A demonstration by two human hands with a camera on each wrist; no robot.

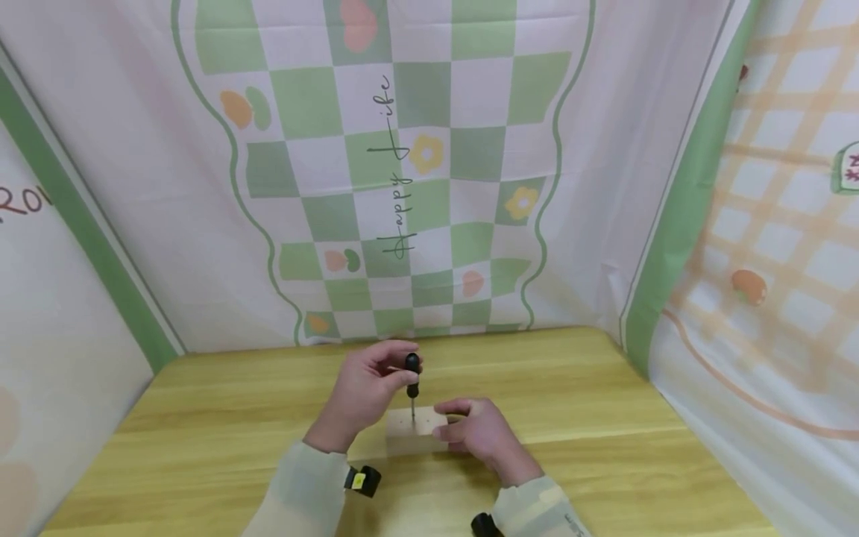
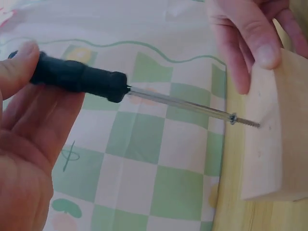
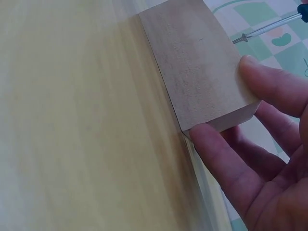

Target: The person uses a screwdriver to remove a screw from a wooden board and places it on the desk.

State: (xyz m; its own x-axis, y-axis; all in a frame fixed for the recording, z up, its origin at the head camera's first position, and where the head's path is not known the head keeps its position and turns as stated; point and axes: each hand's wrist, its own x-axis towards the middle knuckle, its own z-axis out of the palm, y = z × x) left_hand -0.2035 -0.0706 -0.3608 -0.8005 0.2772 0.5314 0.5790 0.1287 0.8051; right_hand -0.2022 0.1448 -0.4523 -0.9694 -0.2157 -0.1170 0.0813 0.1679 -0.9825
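Note:
My left hand [image 1: 365, 389] pinches the black handle of a screwdriver [image 1: 412, 363] between thumb and fingers. The screwdriver stands upright over a pale wooden block [image 1: 417, 445]. In the left wrist view its shaft ends at the head of a screw [image 2: 246, 122], whose tip meets the block's top face among small holes. Most of the screw's thread shows above the wood. At the block's right end, my right hand [image 1: 482, 434] grips it, with the thumb [image 3: 274, 86] on one edge and fingers on the end.
The block rests on a wood-grain table [image 1: 221, 447]. Behind the table hangs a white cloth [image 1: 429, 97] with green checks and lettering. Further cloth panels [image 1: 785, 298] hang at both sides. Each wrist carries a black camera mount [image 1: 365, 481].

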